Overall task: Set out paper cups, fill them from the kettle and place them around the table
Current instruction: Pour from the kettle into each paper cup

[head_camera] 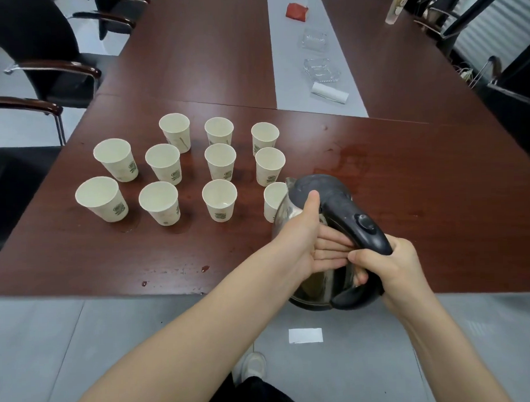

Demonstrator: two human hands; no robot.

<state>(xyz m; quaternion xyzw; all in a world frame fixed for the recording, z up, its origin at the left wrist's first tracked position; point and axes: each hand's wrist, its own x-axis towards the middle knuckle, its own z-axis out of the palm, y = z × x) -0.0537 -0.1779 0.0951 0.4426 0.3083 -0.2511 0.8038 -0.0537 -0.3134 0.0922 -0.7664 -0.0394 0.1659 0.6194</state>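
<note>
— Bench point(407, 196) carries clustered paper cups point(220, 163); kettle point(332, 192) position?
— Tilted toward the near-right cup point(274, 200); right grip point(392, 265) curls round its handle point(360, 224); left grip point(304, 244), fingers point(331, 246) flat, braces the body, apparently to steady pouring.

Dark wood table point(407, 180), eleven upright paper cups point(220, 161)

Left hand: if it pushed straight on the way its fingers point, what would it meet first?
The kettle: the left hand lies with straight fingers against its steel side, so they are in contact now. Next in line would likely be the right hand gripping the handle.
</note>
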